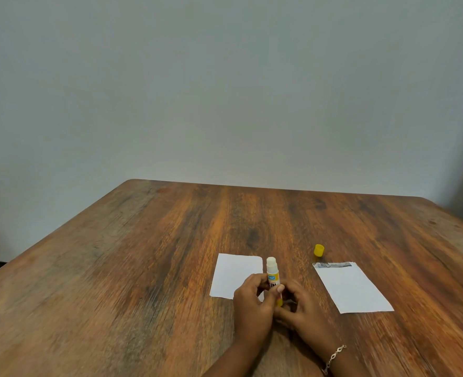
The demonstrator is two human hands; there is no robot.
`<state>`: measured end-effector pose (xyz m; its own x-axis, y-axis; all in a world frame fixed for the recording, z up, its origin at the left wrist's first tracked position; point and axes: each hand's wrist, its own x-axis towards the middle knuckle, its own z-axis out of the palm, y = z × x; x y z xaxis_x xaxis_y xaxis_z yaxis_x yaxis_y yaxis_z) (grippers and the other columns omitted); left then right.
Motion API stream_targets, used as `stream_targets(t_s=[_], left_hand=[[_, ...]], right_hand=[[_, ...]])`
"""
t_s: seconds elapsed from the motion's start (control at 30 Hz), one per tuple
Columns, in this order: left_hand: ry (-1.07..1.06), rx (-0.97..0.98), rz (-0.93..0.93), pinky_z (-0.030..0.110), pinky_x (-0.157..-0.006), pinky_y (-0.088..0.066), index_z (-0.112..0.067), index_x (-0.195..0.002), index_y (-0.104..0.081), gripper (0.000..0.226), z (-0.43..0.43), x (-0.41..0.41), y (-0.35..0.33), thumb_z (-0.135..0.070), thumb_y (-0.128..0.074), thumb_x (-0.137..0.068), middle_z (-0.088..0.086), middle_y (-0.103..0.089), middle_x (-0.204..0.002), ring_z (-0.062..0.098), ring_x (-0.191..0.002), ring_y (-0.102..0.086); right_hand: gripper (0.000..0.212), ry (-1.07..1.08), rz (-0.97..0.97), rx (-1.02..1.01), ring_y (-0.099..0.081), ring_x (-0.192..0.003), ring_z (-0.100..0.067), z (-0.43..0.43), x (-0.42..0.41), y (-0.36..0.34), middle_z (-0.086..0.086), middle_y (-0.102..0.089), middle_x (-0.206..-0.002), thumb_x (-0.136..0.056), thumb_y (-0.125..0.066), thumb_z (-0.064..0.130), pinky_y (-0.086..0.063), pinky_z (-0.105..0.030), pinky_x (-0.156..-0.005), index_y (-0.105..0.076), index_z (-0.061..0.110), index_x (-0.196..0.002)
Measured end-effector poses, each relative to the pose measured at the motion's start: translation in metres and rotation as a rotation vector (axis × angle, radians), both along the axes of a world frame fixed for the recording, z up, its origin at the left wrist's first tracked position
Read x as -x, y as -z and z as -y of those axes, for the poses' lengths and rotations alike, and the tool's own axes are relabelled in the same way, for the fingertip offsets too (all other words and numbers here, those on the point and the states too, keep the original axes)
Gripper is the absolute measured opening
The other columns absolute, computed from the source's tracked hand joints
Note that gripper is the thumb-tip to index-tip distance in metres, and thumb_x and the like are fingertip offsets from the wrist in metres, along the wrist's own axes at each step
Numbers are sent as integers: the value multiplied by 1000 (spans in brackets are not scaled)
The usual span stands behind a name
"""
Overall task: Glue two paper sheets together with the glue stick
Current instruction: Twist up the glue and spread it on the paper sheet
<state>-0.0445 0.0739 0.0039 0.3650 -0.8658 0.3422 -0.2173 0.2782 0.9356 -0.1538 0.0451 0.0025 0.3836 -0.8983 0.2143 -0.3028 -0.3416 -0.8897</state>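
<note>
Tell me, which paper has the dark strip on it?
The right paper, near the yellow cap, has a dark strip along its far edge. The left paper is plain white.

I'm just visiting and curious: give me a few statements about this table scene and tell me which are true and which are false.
1. The glue stick is uncapped. True.
2. The yellow cap lies on the right sheet. False: it lies on the bare table, beyond that sheet.
3. Both hands hold the glue stick. True: the left hand and the right hand close around its lower part.
4. The two sheets are already stacked. False: the left sheet and the right sheet lie apart.
5. The bracelet is on the left wrist. False: it is on the right wrist.
</note>
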Motion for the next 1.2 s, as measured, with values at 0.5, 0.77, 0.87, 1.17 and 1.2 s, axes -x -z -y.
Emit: stream_targets(t_s=[0.5, 0.77, 0.87, 1.17, 1.2], left_hand=[[14, 32, 55, 28, -76, -55, -30, -85, -69, 25, 2, -1, 6, -45, -68, -65, -7, -69, -81, 8, -80, -63], [-19, 30, 427, 34, -107, -35, -23, -124, -50, 57, 14, -21, 0, -62, -37, -84, -4, -53, -131, 9, -127, -41], [-41, -105, 765, 41, -117, 2, -17, -126, -49, 33, 31, -52, -4, -19, -46, -92, 3, -47, -137, 17, -141, -19], [215, -364, 1039, 36, -115, -15, -21, -138, -33, 44, 42, -72, 3, -27, -41, -96, 2, -26, -152, 18, -139, -20], [219, -365, 1029, 36, -113, -19, -21, -138, -34, 44, 41, -69, 4, -27, -41, -96, 2, -25, -152, 19, -139, -21]], right_hand=[[33, -25, 105, -89, -64, -98, -6, -4, 4, -2, 7, -73, -100, -83, -59, 0, -50, -18, -85, -63, 24, -105], [48, 27, 329, -212, -68, -84, -14, -3, 0, -2, -2, -70, -100, -81, -64, 14, -55, -24, -67, -44, 22, -124], [59, 61, 350, -216, -64, -67, -19, -2, -1, -4, -14, -64, -101, -88, -48, -6, -53, -24, -55, -29, 29, -133], [49, 142, 342, -183, -60, -54, -20, -1, 1, -11, -15, -63, -97, -89, -42, -8, -50, -22, -45, -35, 28, -121], [40, 155, 356, -178, -58, -53, -19, 1, 1, -11, -14, -61, -95, -90, -40, -7, -49, -22, -44, -39, 24, -115]])
